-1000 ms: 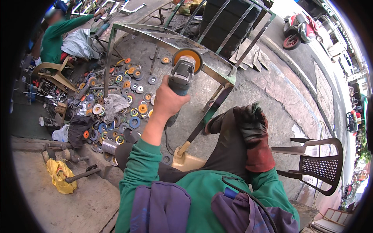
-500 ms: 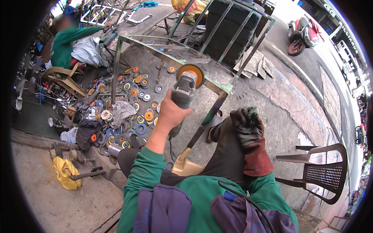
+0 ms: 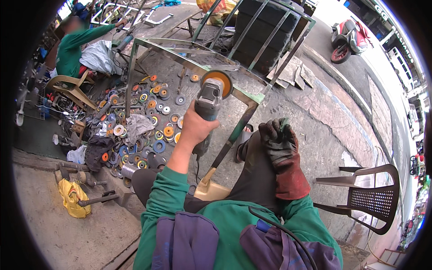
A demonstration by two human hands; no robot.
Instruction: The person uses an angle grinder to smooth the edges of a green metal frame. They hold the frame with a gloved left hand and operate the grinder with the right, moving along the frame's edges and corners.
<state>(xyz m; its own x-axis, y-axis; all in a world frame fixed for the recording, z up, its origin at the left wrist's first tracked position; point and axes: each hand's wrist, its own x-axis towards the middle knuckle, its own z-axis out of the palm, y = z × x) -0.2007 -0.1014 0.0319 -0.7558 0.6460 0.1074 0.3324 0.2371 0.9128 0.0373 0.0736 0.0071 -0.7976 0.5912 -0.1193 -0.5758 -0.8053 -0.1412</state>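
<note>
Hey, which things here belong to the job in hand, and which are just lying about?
Seemingly part of the job:
angle grinder, held in the left grip
metal frame, by the grinder's disc
glove, worn on the right grip

Seemingly just about:
scattered discs
yellow bag
dark chair, unoccupied
motorcycle

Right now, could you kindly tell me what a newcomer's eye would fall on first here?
Most likely the angle grinder with its orange disc, held near the middle of the view by the bare left hand, the disc overlapping the metal frame in view. The heap of colourful discs on the ground to the left would probably come next, then the red-and-dark glove on the right hand.
</note>
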